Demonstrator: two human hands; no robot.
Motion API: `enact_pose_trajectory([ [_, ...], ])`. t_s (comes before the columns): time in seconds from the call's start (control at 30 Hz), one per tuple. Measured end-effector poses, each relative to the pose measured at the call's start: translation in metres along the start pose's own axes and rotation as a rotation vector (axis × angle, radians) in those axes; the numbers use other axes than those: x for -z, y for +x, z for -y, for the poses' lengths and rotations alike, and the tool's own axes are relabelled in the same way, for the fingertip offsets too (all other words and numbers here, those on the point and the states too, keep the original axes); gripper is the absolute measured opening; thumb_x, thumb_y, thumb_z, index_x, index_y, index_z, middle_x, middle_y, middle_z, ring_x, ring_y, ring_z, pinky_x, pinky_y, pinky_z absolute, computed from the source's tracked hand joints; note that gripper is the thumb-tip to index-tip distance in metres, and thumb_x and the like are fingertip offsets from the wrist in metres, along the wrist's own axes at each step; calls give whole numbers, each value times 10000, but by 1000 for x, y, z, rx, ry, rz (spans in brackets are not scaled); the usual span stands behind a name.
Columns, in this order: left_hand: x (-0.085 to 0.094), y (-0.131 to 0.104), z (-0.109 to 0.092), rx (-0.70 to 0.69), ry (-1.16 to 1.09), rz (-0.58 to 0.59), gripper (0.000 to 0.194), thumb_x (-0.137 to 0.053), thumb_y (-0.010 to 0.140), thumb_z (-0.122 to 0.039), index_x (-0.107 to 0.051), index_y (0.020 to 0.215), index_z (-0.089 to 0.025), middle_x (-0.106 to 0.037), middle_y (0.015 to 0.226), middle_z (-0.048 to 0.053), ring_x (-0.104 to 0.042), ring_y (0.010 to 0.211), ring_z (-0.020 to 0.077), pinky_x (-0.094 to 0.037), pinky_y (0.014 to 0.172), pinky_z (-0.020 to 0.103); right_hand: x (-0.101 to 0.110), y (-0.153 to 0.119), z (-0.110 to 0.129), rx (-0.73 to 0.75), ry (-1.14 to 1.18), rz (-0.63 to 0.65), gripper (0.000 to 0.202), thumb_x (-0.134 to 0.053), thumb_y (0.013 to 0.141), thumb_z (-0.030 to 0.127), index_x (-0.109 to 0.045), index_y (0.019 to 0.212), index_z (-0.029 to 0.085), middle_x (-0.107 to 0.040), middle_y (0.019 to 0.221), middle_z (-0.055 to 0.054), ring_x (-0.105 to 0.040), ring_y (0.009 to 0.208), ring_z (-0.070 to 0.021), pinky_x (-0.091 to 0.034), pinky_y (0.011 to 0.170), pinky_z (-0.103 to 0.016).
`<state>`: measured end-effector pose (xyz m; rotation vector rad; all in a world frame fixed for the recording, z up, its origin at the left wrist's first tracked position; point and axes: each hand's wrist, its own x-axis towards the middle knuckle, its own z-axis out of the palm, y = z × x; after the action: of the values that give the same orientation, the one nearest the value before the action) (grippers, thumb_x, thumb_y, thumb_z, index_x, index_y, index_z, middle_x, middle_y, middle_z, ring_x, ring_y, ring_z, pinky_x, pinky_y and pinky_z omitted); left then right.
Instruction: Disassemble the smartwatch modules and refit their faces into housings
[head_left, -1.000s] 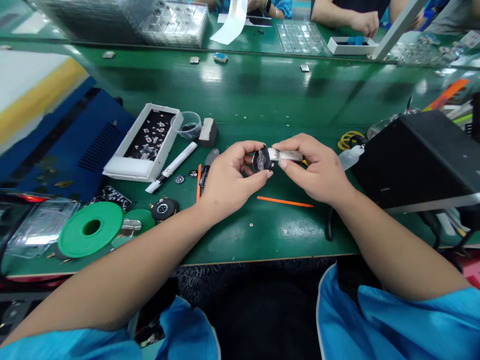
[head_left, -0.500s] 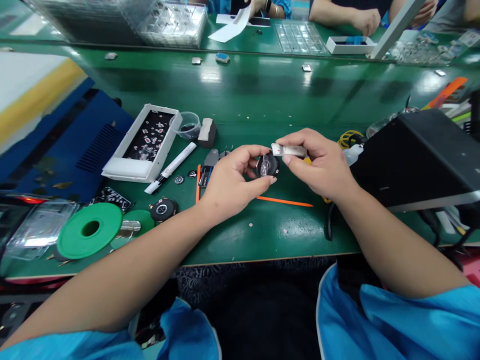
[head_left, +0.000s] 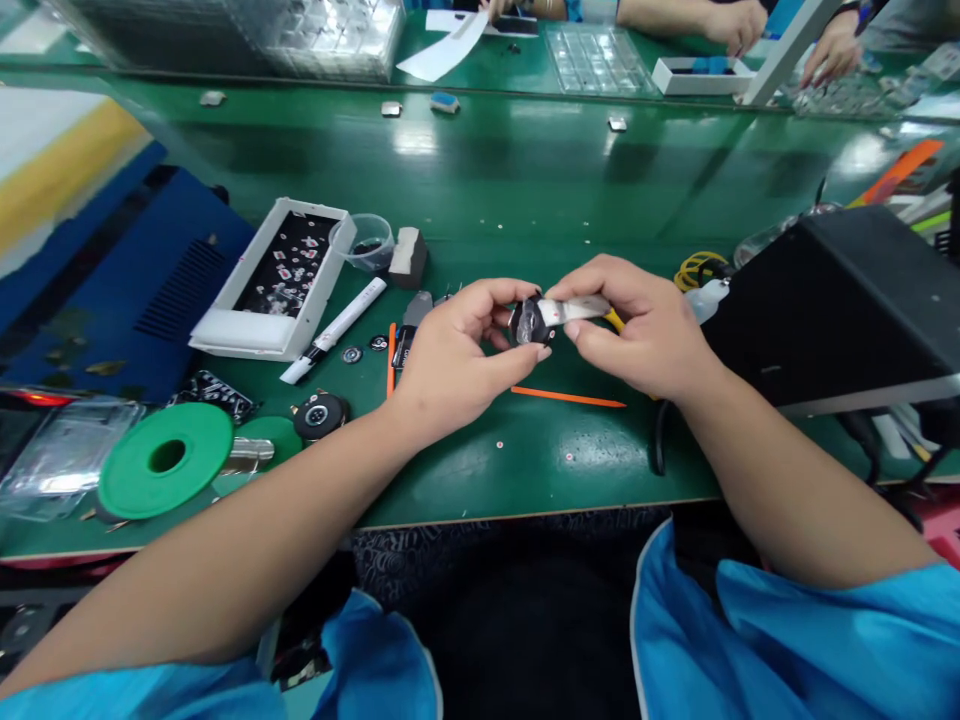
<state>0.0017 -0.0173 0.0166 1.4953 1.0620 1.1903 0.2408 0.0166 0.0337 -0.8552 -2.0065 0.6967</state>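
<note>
My left hand (head_left: 457,355) grips a small round black part (head_left: 527,322) by its rim between fingers and thumb. A shiny, clear-looking patch shows on its face. My right hand (head_left: 637,325) pinches a pale, flat strip (head_left: 570,309) whose white end meets the right side of the round part; its exact kind is unclear. An orange stick (head_left: 568,397) lies on the bench below the hands. Left of my left hand are another orange stick (head_left: 391,360), a white marker (head_left: 335,329) and another round black part (head_left: 320,414).
To the left stand a white box (head_left: 319,300) of small pieces, a clear cup (head_left: 365,242), a grey block (head_left: 408,258), a green spool (head_left: 135,490) and a blue machine (head_left: 180,270). A black device (head_left: 832,310) stands at right. Co-workers' hands (head_left: 832,48) show across the bench.
The pale strip in my right hand has moved down and left, so its end now lies against the round part. The view has shifted slightly.
</note>
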Motion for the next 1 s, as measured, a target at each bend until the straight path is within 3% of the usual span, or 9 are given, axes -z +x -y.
enact_pose_trajectory([
  [0.13, 0, 0, 0, -23, -4, 15, 507, -970, 775, -261, -821, 1259, -222, -910, 1121, 51, -829, 986, 230, -677, 860, 372, 0, 1, 0, -120, -43, -101, 288, -731, 938, 218, -883, 1182, 233, -885, 1222, -81, -815, 1118, -266, -670, 1054, -444],
  [0.33, 1, -2, 0, -10, 13, 11, 532, -1006, 792, -297, -807, 1283, -251, -911, 1144, 52, -845, 1008, 255, -691, 850, 392, -1, 2, 8, -106, -37, 15, 286, -679, 978, 185, -881, 1173, 238, -878, 1198, -68, -807, 1102, -236, -664, 1061, -402],
  [0.47, 2, -3, 0, -4, 25, 23, 583, -1062, 808, -357, -798, 1318, -255, -905, 1138, 50, -854, 1009, 262, -713, 877, 414, -3, 5, 10, -230, -87, -72, 257, -685, 1012, 160, -851, 1198, 220, -869, 1230, -80, -804, 1148, -256, -652, 1097, -426],
  [0.6, 5, -1, 2, 9, 36, -25, 559, -1094, 848, -443, -792, 1296, -295, -890, 1229, 55, -868, 1115, 293, -730, 982, 484, -4, 6, 10, -267, -150, -77, 262, -675, 1026, 134, -831, 1228, 190, -849, 1230, -76, -779, 1125, -248, -618, 1078, -412],
  [0.73, 8, 4, 7, -6, 1, -115, 600, -1129, 814, -513, -782, 1270, -334, -871, 1307, 37, -858, 1252, 324, -734, 1089, 555, -6, 4, 2, -329, -228, 105, 246, -696, 1018, 133, -841, 1214, 169, -838, 1149, -68, -742, 1060, -244, -566, 1007, -387],
  [0.8, 8, 5, 7, -6, -12, -142, 634, -1141, 786, -546, -778, 1259, -330, -865, 1320, 25, -849, 1269, 317, -728, 1125, 564, -8, 1, -3, -337, -277, 202, 272, -719, 1030, 156, -848, 1269, 164, -832, 1206, -94, -737, 1088, -255, -544, 1014, -391],
  [0.87, 7, 6, 5, 12, -2, -147, 626, -1125, 796, -539, -769, 1263, -324, -860, 1338, 25, -842, 1248, 301, -725, 1129, 554, -8, -1, -3, -308, -329, 215, 272, -742, 1035, 172, -849, 1284, 156, -814, 1281, -127, -727, 1137, -266, -525, 1039, -396],
  [0.93, 5, 6, 3, 33, 16, -135, 592, -1088, 825, -500, -755, 1281, -322, -854, 1357, 32, -836, 1205, 282, -725, 1113, 535, -7, -2, 2, -260, -340, 224, 197, -757, 1041, 181, -843, 1217, 156, -797, 1269, -125, -712, 1118, -252, -505, 1020, -379],
  [1.0, 4, 6, 2, 46, 24, -111, 563, -1049, 844, -451, -740, 1294, -316, -850, 1356, 42, -831, 1152, 269, -725, 1070, 514, -4, -3, 11, -242, -290, 359, 91, -766, 1040, 170, -817, 1115, 166, -781, 1162, -84, -691, 1017, -212, -479, 947, -345],
])
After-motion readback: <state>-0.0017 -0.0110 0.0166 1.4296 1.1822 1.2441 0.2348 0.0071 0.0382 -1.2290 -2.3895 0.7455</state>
